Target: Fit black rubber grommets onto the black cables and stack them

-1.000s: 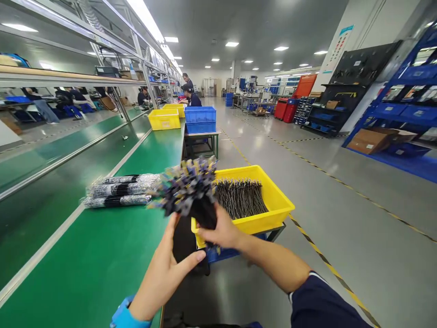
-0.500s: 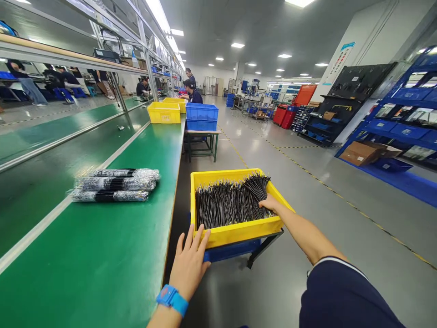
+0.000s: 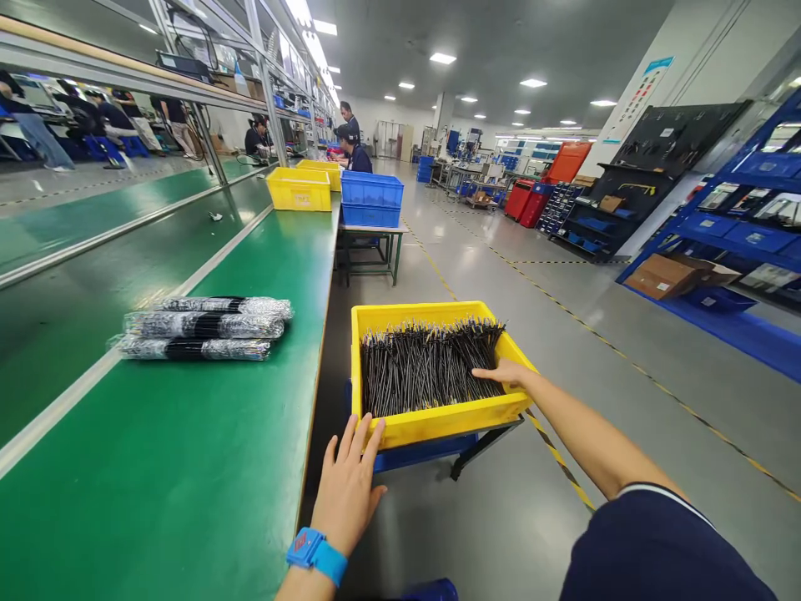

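Lower centre of frame, yellow bin (image 3: 450, 415) looks nearly full of black cables (image 3: 413, 367); left hand (image 3: 345, 488) spread-fingered at near rim, right hand (image 3: 511, 373) against cables, grip unclear. Left of centre, silver-wrapped bundles (image 3: 206, 324) lie outside, on green bench (image 3: 219, 467)

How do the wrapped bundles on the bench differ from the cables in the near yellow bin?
Wrap: the wrapped bundles have shiny wrapping with dark middle bands; the black cables are unwrapped.
Place: bundles lie on the green bench; cables fill the yellow bin.
Hands: the right hand is at the cables; neither hand is at the bundles.
Both show black.
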A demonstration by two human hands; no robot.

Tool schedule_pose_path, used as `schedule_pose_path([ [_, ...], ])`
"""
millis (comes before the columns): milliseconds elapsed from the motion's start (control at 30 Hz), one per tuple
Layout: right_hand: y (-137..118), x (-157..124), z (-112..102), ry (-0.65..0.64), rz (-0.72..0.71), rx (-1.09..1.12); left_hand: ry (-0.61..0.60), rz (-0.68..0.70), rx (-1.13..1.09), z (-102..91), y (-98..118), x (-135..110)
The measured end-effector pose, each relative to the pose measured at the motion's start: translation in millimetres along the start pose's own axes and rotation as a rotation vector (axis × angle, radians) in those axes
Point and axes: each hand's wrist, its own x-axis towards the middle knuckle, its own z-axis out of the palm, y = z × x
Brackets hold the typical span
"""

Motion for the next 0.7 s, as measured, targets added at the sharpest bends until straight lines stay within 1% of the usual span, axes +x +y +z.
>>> schedule_pose_path([
  [67, -3.1, 0.8, -0.2, 0.070, -0.007, -0.070, 0.011, -0.003, -0.001, -2.5, 2.2, 0.3],
  [133, -11.0, 5.0, 5.0, 0.140, -0.054, -0.134, 0.024, -0.009, -0.006, -4.0, 2.8, 0.6],
  [200, -21.1, 15.1, 13.2, 0.165, -0.131, -0.184, 0.037, -0.006, -0.012, -4.4, 1.8, 0.7],
  [267, -30.0, 31.3, 21.4, 0.160, -0.184, -0.219, 0.043, -0.001, -0.015, -4.1, 0.3, 0.5],
  [333, -35.4, 50.7, 28.6, 0.170, -0.184, -0.235, 0.048, -0.006, -0.017, -3.5, -0.2, 0.0],
  [467, -38.5, 82.2, 45.3, 0.257, -0.105, -0.221, 0.066, -0.034, -0.058, -2.1, 2.7, -2.4],
  [567, -35.9, 86.4, 61.1, 0.277, -0.101, -0.207, 0.087, -0.048, -0.110, -0.7, 5.4, -6.0],
  [633, -30.5, 82.0, 68.7, 0.256, -0.140, -0.206, 0.089, -0.056, -0.139, 0.3, 6.7, -8.8],
  [700, -23.4, 77.8, 71.7, 0.226, -0.192, -0.215, 0.073, -0.057, -0.163, 0.9, 7.9, -11.1],
])
